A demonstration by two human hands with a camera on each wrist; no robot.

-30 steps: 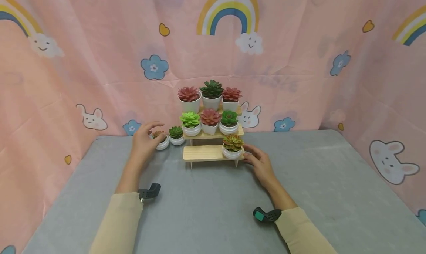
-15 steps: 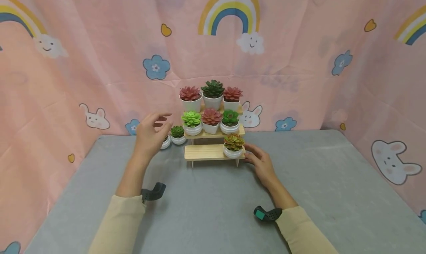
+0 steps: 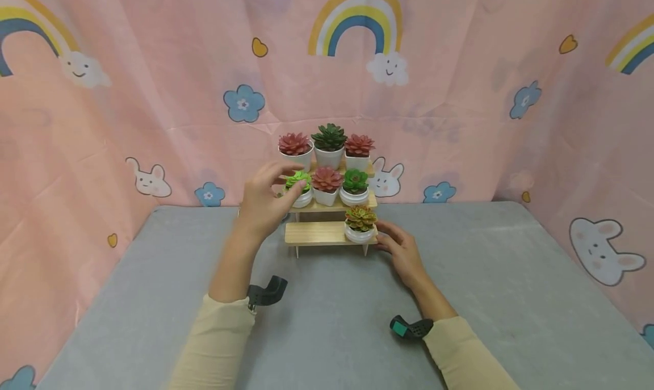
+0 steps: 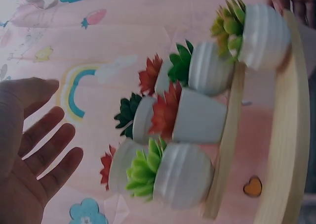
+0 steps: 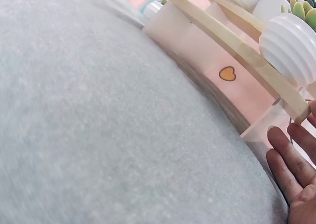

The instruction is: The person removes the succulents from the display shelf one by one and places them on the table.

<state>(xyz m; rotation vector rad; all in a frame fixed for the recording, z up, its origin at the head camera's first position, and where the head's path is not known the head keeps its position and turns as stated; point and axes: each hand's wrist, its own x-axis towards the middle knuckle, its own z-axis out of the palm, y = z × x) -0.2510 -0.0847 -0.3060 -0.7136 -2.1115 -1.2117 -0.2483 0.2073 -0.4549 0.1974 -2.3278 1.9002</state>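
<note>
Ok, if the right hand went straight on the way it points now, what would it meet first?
Probably the pale wooden bottom shelf, at its right end; the right hand has fingertips there, though exact contact is unclear.

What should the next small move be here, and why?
Perhaps ease the left hand in to the lime-green succulent: the head view shows the thumb in front of that plant, while the left wrist view shows the spread fingers apart from it.
</note>
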